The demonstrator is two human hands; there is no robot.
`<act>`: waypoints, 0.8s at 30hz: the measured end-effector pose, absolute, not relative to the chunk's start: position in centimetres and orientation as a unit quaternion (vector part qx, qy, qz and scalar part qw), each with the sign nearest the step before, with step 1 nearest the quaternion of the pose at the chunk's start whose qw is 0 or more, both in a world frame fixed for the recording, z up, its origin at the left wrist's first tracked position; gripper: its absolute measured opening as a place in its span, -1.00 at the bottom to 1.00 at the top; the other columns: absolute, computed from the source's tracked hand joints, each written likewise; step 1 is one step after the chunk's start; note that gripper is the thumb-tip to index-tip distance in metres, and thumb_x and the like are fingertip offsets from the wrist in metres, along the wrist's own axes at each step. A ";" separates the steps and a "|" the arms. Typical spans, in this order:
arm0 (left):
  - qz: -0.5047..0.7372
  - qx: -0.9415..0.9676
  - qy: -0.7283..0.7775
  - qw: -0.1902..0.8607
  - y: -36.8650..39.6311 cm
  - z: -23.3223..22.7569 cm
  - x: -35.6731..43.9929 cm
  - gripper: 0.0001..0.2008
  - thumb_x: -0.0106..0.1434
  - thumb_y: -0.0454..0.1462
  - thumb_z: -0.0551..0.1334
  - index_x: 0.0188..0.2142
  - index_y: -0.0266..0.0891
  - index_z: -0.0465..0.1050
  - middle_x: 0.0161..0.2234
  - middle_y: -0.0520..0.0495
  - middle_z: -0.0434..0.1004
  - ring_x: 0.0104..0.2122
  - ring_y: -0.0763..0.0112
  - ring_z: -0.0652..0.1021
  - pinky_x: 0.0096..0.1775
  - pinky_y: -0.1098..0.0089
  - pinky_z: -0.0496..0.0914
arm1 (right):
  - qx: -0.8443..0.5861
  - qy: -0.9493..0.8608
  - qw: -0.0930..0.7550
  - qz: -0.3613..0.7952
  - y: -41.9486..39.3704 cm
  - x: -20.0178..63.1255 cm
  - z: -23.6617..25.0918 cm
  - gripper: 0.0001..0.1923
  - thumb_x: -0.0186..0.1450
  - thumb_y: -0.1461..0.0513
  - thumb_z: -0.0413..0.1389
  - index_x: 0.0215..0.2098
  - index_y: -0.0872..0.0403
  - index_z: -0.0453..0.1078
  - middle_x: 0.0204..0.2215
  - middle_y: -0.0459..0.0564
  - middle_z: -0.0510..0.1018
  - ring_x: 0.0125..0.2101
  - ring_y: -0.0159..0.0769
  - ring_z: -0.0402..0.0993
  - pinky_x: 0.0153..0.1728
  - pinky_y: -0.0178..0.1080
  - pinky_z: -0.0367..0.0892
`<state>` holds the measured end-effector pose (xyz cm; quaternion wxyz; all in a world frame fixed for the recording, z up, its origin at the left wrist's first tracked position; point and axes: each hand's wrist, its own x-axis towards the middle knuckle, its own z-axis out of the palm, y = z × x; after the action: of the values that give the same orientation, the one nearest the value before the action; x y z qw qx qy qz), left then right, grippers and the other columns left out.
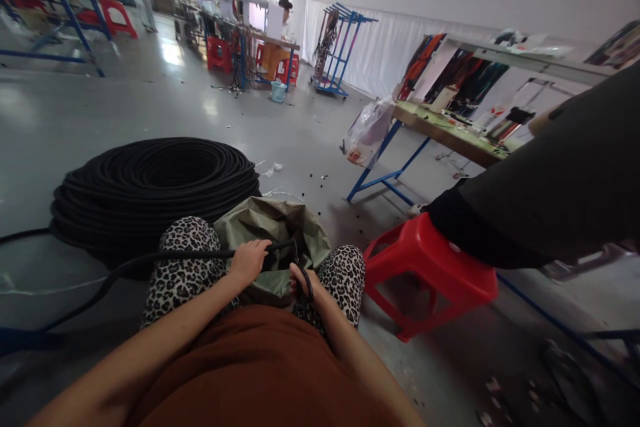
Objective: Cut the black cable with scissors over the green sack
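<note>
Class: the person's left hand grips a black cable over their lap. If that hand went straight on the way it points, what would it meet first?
Most likely the olive-green bag open between the knees; the left hand points forward at it, though depth is unclear.

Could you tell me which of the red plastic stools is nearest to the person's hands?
The red stool just beside the right hand; the other red stools stand far off by the distant tables.

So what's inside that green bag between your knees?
The green bag hangs open, but both hands and the black cable cover its mouth, so whatever is inside cannot be seen.
</note>
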<state>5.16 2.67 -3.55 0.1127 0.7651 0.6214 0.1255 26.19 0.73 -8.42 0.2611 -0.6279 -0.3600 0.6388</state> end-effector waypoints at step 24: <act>0.096 0.789 0.596 0.111 2.2 -3.2 5.7 -0.65 0.43 -0.38 0.16 0.12 -0.15 0.56 0.02 -0.21 0.71 0.02 0.12 0.65 0.03 0.18 0.42 | -0.609 -0.364 0.276 0.648 1.2 26.3 -10.6 -0.56 0.42 -0.06 0.29 -0.40 0.08 0.37 -0.58 -0.16 0.41 -0.60 -0.42 0.43 -0.50 -0.38 0.40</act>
<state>5.71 2.16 -3.17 0.1105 0.7892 0.5964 0.0957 26.29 1.21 -10.59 0.2755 -0.6090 -0.3645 0.6483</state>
